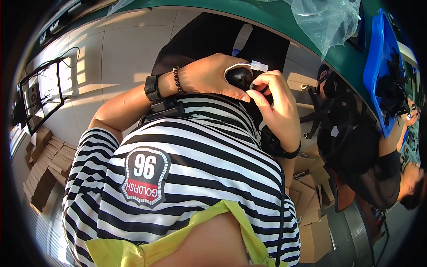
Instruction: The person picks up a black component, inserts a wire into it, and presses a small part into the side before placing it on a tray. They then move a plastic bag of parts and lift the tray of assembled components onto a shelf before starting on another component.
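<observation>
My left hand (212, 76) is wrapped round a small black rounded part (240, 77), held in front of my striped shirt and above my lap. A thin white cable (234, 66) loops over the part and ends in a pale translucent connector (259, 66), which sticks out near my right fingers. With thumb and forefinger, my right hand (279, 100) pinches a small dark piece (251, 85) at the right side of the black part. The fingers hide most of this piece, so its kind does not show.
A green table edge (307, 50) runs above my hands, with a clear plastic bag (329, 24) hanging over it. At right stands a blue tray (372, 66) of black parts (393, 89), beside a seated co-worker (369, 155). Stacked cardboard (49, 164) lies at left.
</observation>
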The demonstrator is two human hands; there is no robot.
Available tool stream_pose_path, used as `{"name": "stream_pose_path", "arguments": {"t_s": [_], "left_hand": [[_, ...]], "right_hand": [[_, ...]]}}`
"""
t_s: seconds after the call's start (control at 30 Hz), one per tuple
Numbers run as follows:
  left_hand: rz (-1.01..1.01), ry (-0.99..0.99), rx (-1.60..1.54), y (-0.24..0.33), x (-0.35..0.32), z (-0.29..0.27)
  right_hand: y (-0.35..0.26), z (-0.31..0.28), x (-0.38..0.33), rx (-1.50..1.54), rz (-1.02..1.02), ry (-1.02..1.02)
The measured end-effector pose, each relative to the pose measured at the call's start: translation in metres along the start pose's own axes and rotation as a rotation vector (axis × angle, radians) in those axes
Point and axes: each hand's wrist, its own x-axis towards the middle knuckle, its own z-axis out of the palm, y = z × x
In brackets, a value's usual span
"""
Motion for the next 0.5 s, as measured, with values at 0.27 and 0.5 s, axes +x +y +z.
{"name": "stream_pose_path", "arguments": {"t_s": [0.27,0.5], "left_hand": [[-0.093,-0.061,0.039,0.011,0.005,0.002],[0.095,0.089,0.052,0.001,0.006,0.007]], "right_hand": [[0.003,0.002,0.0,-0.145,0.081,0.081],[0.007,0.01,0.004,-0.045,0.105,0.084]]}}
